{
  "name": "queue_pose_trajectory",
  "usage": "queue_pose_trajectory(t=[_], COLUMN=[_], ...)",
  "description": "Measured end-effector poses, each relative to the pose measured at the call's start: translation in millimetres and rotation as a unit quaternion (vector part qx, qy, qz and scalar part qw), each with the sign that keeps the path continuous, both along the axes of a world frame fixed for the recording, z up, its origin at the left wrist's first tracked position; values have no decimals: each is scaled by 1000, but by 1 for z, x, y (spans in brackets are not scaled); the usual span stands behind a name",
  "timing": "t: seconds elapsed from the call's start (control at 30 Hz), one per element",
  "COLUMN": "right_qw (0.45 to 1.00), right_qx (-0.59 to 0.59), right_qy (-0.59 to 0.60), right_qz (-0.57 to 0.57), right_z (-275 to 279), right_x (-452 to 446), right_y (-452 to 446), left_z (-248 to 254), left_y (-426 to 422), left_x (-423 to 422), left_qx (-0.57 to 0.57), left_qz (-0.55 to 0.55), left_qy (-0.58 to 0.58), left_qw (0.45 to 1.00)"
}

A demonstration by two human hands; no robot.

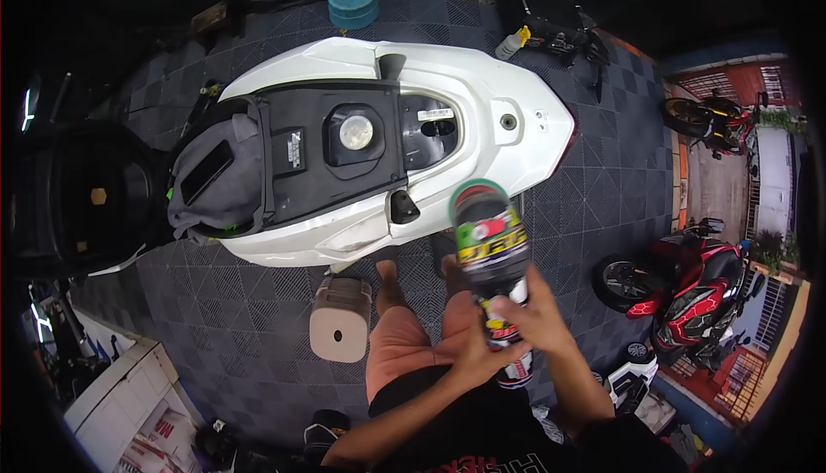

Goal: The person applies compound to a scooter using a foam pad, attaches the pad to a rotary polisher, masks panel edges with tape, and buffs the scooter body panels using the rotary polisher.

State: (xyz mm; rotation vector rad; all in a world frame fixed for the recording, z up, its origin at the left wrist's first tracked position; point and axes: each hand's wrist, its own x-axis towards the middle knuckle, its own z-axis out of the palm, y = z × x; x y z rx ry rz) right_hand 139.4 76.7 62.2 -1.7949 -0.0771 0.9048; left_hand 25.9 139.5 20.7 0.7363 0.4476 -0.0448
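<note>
In front of my body I hold up a tall printed can (492,249), blurred and tilted. Its wide dark upper part has a green rim and red and yellow print; the lower part is white, red and yellow. My left hand (483,351) is closed around the lower part. Higher up on the right side, my right hand (535,316) is closed on it with the thumb across its front. Just beyond the can lies the white scooter body (508,142) with its seat off, showing a dark top and a round cap (356,132). Whether the can is one piece I cannot tell.
A grey cloth (219,172) with a black phone (207,175) lies on the scooter's left end. A beige stool (340,331) stands by my leg, and a blue round stool (353,4) beyond the scooter. Near the back is a spray bottle (513,43). A red motorcycle (697,288) is parked right.
</note>
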Motion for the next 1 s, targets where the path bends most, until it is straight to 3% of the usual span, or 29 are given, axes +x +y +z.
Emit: queue_pose_trajectory(t=[0.1, 0.17, 0.23, 0.27, 0.37, 0.53, 0.6, 0.7, 0.8, 0.93, 0.97, 1.0], right_qw=[995, 995, 999, 996, 984, 997, 994, 982, 979, 995, 991, 990], right_qx=[36, 25, -2, -12, -47, 73, 102, -24, 7, 68, 91, 113], right_qy=[15, -16, 38, -23, -6, 32, 16, -58, -20, 70, 96, 74], right_qz=[-87, -92, 0, 81, 171, -14, -48, 178, 205, 38, -9, -29], right_z=[8, 7, 7, -5, -1, 10, 5, -7, -3, 22, 28, 26], right_x=[10, 12, 15, 17, 35, 76, 83, 88, 102, 135, 145, 147], right_y=[-7, -1, 3, -3, -14, -31, -29, -37, -53, -67, -66, -64], left_z=[-12, -12, -17, -15, 10, 6, 14, 15, 26, 29, 38, 36], left_y=[-2, -4, -12, -20, -33, -40, -34, -58, -84, -72, -66, -66], left_x=[18, 15, 0, -7, 3, 62, 67, 54, 59, 115, 130, 130], left_qx=[38, 44, 98, 58, -5, 74, 51, 61, 55, 123, 36, 49], left_qz=[-110, -57, -10, 8, 18, -25, -11, 57, 97, -22, -26, -18], left_qy=[-31, -7, 29, 65, 113, 47, 83, 107, 149, 74, 74, 85], left_qw=[993, 997, 995, 996, 993, 996, 995, 991, 983, 989, 996, 995])
